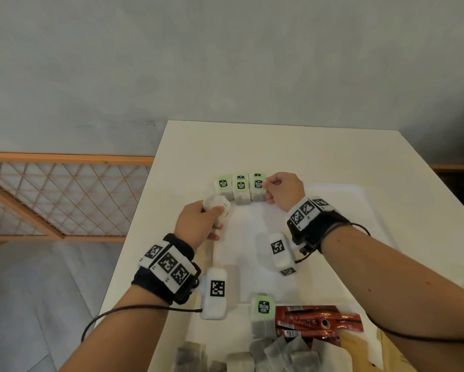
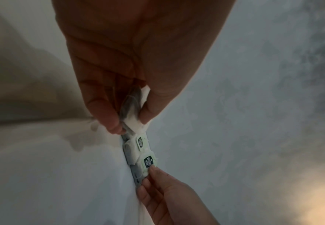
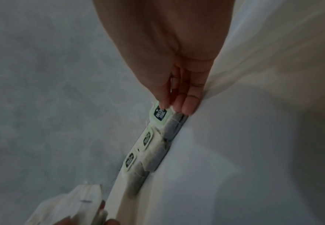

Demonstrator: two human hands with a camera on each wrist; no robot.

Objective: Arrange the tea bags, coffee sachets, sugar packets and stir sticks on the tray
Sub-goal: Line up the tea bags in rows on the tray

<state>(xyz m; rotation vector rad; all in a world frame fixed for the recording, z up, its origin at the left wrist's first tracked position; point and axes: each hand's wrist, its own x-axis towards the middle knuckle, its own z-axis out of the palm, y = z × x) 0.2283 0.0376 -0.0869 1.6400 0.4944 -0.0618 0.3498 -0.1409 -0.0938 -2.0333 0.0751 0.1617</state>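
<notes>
A row of tea bags (image 1: pixel 240 189) is being built along the far rim of the white tray (image 1: pixel 359 210), green tags facing up and bags side by side, apparently so that the brand shows and the rest of the tray is being kept free for the other supplies. The rightmost bag of that row is being steadied by the right hand (image 1: pixel 282 190), whose thumb and fingertips (image 3: pixel 188 105) are closed together on its tag end, probably so the bag is being squared against its neighbour. A small bundle of tea bags (image 1: pixel 218 208) is being held clamped between thumb and fingers of the left hand (image 1: pixel 198 221), just beside the left end of the row, seemingly kept ready as stock for further placing. More tea bags (image 1: pixel 263 318) and red coffee sachets (image 1: pixel 319 320) are lying at the near rim of the tray, not yet sorted. Sugar packets and stir sticks cannot be clearly identified.
</notes>
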